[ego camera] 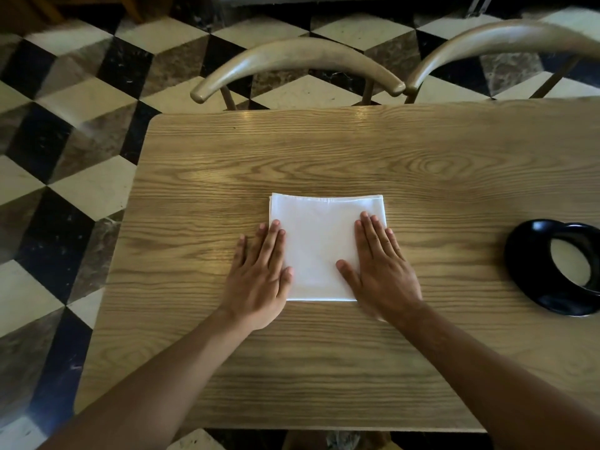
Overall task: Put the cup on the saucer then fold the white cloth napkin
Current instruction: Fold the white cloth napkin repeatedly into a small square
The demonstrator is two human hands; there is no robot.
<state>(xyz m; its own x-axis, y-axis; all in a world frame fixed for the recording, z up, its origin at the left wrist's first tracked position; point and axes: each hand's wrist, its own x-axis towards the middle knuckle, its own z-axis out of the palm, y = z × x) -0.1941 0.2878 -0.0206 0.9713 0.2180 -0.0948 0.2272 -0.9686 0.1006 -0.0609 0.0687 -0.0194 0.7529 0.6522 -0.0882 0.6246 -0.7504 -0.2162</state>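
My left hand (259, 271) and right hand (380, 271) press flat, fingers straight, smoothing the folded napkin (319, 245); the fold looks finished, so lifting off comes next.

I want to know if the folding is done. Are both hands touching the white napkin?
Touching. In the head view the left hand and right hand lie flat, fingers overlapping the napkin's side edges.

Dim warm light, table (324, 151) glare, bent blurred edges.

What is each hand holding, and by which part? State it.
Nothing is gripped. The left hand and right hand lie flat, pressing the folded napkin's left and right edges.
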